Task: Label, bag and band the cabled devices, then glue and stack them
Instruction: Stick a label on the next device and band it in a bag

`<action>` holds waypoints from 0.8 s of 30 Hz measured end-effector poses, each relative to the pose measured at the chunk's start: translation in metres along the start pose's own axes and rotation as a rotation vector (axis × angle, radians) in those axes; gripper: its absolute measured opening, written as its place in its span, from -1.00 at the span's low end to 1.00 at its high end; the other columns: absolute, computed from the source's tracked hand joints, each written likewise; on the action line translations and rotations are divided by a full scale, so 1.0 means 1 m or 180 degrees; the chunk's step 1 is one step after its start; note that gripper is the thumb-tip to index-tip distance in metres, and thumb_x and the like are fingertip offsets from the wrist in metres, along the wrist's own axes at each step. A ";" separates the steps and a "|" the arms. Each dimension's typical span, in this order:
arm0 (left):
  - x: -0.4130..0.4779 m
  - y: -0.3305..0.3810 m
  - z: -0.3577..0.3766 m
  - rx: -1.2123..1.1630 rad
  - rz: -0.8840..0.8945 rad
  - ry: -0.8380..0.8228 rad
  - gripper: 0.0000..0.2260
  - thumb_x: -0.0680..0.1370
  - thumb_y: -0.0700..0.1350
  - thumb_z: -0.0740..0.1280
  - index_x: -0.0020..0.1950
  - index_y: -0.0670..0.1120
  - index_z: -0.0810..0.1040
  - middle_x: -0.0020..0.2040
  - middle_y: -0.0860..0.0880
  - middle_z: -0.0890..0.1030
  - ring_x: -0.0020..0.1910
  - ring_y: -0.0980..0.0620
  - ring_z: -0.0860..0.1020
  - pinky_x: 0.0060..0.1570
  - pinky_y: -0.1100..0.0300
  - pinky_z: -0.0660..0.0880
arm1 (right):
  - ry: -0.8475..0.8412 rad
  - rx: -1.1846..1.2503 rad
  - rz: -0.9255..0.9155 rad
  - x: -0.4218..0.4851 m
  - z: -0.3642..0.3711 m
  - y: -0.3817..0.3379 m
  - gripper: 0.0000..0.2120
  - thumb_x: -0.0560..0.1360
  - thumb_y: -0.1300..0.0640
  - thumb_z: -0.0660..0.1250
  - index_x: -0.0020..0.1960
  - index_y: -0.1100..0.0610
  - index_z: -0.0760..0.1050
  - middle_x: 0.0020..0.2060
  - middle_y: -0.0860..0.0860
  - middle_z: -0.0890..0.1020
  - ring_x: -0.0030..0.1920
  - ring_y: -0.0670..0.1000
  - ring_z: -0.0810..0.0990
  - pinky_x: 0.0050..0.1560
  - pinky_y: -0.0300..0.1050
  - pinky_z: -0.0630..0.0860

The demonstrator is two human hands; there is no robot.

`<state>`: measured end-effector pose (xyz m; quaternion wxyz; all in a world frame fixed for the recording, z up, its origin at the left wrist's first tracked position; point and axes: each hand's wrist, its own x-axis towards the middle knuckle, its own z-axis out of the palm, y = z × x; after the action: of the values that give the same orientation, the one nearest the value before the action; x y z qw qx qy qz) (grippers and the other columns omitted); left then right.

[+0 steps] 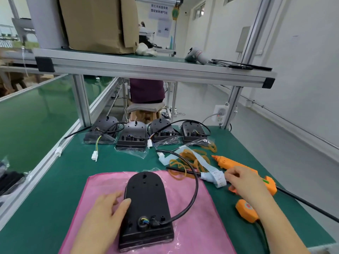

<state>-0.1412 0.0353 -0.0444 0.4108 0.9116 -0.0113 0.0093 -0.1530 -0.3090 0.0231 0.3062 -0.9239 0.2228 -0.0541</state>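
Device [146, 202] on pink cloth [201, 208], L hand [104, 213] laid flat against it; R hand [244, 182] pinching cable label [216, 177]. Behind cloth: 4 bagged units [132, 138]. Banding, glue, stacking prob. outstanding.

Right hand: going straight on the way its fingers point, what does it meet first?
The white label on the black cable, right at the fingertips of the right hand; whether they already touch it is unclear.

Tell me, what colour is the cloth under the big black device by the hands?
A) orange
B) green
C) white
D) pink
D: the black device lies on a pink cloth, which is spread over the green table.
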 end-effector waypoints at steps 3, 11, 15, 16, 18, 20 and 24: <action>-0.004 0.040 0.004 -0.0171 0.0527 0.0549 -0.81 0.53 0.02 0.32 0.12 0.10 0.60 -0.05 0.11 0.54 -0.18 0.22 0.50 -0.06 0.11 0.47 | 0.0055 -0.0183 0.0150 0.031 0.008 0.009 -0.88 0.50 0.07 0.34 -0.13 0.12 0.56 -0.27 0.08 0.60 -0.32 0.02 0.53 -0.20 -0.02 0.53; -0.012 0.133 0.059 -0.0037 0.1590 -0.0159 -0.82 0.58 0.08 0.21 0.10 0.15 0.56 -0.03 0.20 0.45 -0.06 0.22 0.44 0.02 0.29 0.40 | -0.0286 0.0068 0.0467 0.050 0.034 0.020 -0.74 0.39 0.01 0.46 -0.03 0.03 0.44 -0.18 -0.04 0.56 -0.24 -0.08 0.49 -0.28 -0.12 0.38; -0.006 0.164 0.100 0.0128 0.1646 -0.0656 -0.80 0.62 0.03 0.20 0.13 0.04 0.56 0.04 0.04 0.47 0.04 0.07 0.47 0.06 0.18 0.39 | -0.0230 0.0434 0.0605 0.052 0.034 0.025 -0.49 0.41 0.05 0.47 0.29 0.09 0.38 0.05 0.00 0.57 -0.08 -0.02 0.51 -0.23 -0.13 0.38; -0.002 0.172 0.109 0.0201 0.1592 -0.0802 -0.79 0.63 0.00 0.19 0.15 0.00 0.57 0.07 -0.01 0.49 0.07 0.01 0.48 0.09 0.12 0.41 | -0.0257 0.0436 0.0601 0.051 0.034 0.026 -0.49 0.41 0.06 0.46 0.29 0.09 0.39 0.05 -0.02 0.55 -0.07 -0.03 0.50 -0.22 -0.15 0.38; 0.010 0.185 0.127 0.0488 0.1490 -0.1027 -0.76 0.64 -0.08 0.14 0.23 -0.09 0.52 0.16 -0.10 0.49 0.15 -0.09 0.49 0.13 0.05 0.41 | -0.0276 0.0392 0.0550 0.050 0.034 0.027 -0.54 0.42 0.09 0.45 0.27 0.08 0.41 0.04 -0.01 0.55 -0.07 -0.04 0.49 -0.23 -0.17 0.38; 0.025 0.194 0.142 0.0748 0.1373 -0.1081 -0.73 0.64 -0.15 0.14 0.32 -0.14 0.41 0.26 -0.14 0.42 0.22 -0.13 0.47 0.14 0.06 0.39 | -0.0243 0.0540 0.0504 0.050 0.035 0.029 -0.58 0.42 0.17 0.43 0.24 0.08 0.42 -0.06 0.01 0.57 -0.15 -0.03 0.50 -0.28 -0.17 0.36; 0.050 0.204 0.159 0.0992 0.1260 -0.0948 -0.69 0.59 -0.27 0.21 0.33 -0.20 0.31 0.31 -0.19 0.34 0.28 -0.12 0.42 0.16 0.11 0.40 | -0.0120 0.1055 0.0380 0.047 0.034 0.035 -0.64 0.44 0.22 0.42 0.15 0.02 0.37 -0.19 0.11 0.60 -0.26 -0.01 0.50 -0.30 -0.13 0.38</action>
<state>-0.0961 -0.2200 0.0042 0.2498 0.9351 -0.2476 -0.0430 -0.1165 -0.3365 -0.0265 0.4612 -0.8468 0.2595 -0.0545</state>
